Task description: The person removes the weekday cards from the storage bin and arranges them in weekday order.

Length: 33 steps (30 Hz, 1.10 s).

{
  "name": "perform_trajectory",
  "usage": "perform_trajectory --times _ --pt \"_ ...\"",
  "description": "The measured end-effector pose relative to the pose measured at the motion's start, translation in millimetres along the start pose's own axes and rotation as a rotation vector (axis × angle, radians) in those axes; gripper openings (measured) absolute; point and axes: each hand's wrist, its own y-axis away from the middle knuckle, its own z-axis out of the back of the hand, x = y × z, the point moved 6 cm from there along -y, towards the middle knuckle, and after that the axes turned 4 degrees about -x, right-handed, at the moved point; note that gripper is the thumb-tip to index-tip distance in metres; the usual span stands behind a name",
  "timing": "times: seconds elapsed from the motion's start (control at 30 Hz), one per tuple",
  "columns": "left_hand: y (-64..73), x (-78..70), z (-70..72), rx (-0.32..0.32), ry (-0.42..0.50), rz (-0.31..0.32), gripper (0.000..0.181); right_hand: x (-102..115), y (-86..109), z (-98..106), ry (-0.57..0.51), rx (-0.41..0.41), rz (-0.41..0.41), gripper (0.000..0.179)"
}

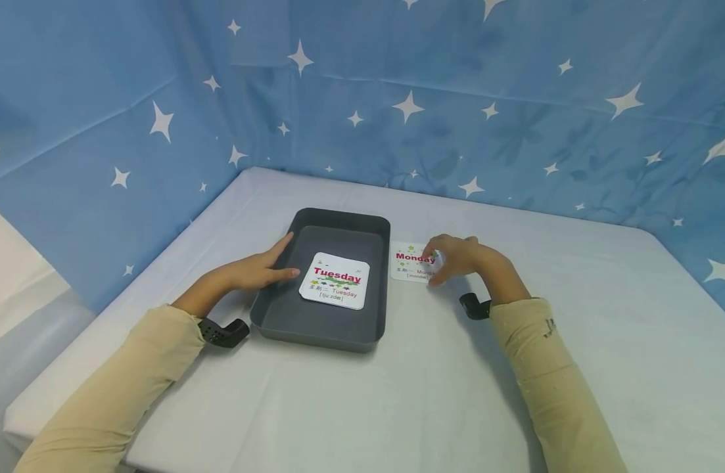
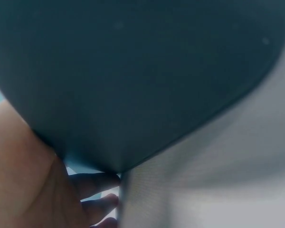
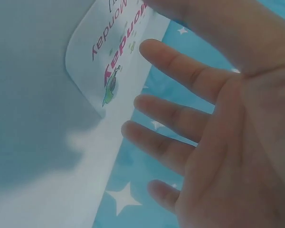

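Observation:
At the left side of a dark grey tray [image 1: 321,336], my left hand [image 1: 252,270] holds the wall, thumb over the rim and fingers along the outside. The left wrist view is mostly filled by the tray's outer wall [image 2: 133,80]. A white "Tuesday" card [image 1: 335,281] lies in the tray, seemingly atop other cards. Right of the tray, a "Monday" card [image 1: 406,270] lies on the table, partly covered in the head view by my right hand [image 1: 453,256]. In the right wrist view, the fingers of that hand are spread and relaxed near the card [image 3: 92,52].
A white cloth covers the table [image 1: 457,394]. Behind and to the left hangs a blue curtain [image 1: 350,144] with white stars. Black wrist-worn devices sit near the left cuff [image 1: 223,333] and right cuff [image 1: 474,307].

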Motion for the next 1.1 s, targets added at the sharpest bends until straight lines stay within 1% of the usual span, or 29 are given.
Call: perform_trajectory --times 0.07,0.17,0.3,0.37,0.53,0.6,0.63,0.7,0.87,0.97,1.1 --pt "0.4 1.2 0.8 -0.003 0.006 -0.001 0.087 4 -1.0 1 0.008 -0.015 0.023 0.051" --pt "0.6 1.9 1.5 -0.005 0.014 -0.009 0.087 11 -3.7 2 0.014 -0.062 0.071 0.049" --pt "0.6 1.7 1.7 -0.006 0.019 -0.016 0.087 24 -9.2 2 -0.03 -0.134 0.129 0.045" --pt "0.9 1.8 1.7 -0.007 0.023 -0.017 0.087 32 -9.3 3 -0.063 -0.184 0.168 0.043" --pt "1.0 1.9 2.1 -0.012 0.021 -0.016 0.087 57 -3.5 10 -0.116 -0.373 0.258 0.038" --pt "0.5 1.4 3.0 -0.014 0.01 -0.015 0.087 69 -1.5 12 -0.139 -0.419 0.281 0.04" --pt "0.0 1.0 3.4 -0.015 0.005 -0.015 0.086 75 -1.0 12 -0.147 -0.422 0.291 0.043" --pt "-1.4 0.3 4.4 -0.016 -0.014 -0.014 0.086 88 -0.5 10 -0.155 -0.395 0.319 0.05" --pt "-6.4 -1.5 5.8 -0.02 -0.033 -0.009 0.086 119 -4.4 -4 -0.118 -0.253 0.361 0.073" --pt "-7.8 -1.1 4.3 -0.013 -0.03 -0.006 0.086 129 -9.3 -14 -0.079 -0.179 0.348 0.089" --pt "-4.4 3.2 3.1 -0.007 -0.031 0.004 0.085 136 -15.0 -28 0.032 -0.078 0.314 0.106"
